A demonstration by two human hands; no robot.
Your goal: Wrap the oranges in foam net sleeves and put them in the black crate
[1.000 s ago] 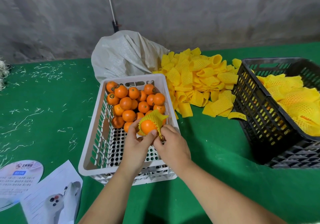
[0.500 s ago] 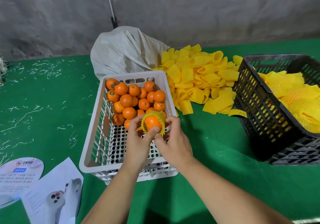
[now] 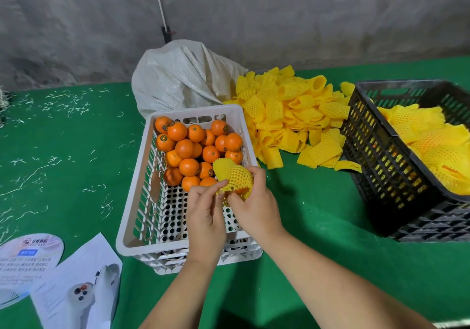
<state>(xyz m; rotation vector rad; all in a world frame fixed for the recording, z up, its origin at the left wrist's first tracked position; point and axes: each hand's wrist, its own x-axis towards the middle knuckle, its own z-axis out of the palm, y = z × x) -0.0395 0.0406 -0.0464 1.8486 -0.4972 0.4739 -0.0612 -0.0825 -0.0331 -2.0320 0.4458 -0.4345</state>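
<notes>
Head view: both hands, left hand [image 3: 206,217] and right hand [image 3: 254,206], pinch the foam net sleeve [image 3: 235,176] round an orange, probably finishing wrapping; next, carry it to the black crate [image 3: 376,135].

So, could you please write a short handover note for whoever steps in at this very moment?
Left hand: fingertips pinching the edge of the yellow sleeve.
Right hand: gripping the sleeved orange, which is almost fully covered, above the white crate.
White crate: loose oranges piled at its far end, near end bare.
Spare sleeves: heaped on the green table between the two crates.
Black crate, on the right: holds wrapped oranges.
Done: this orange is nearly wrapped.
Left: finish the sleeve, put it in the black crate, then wrap the rest.
</notes>
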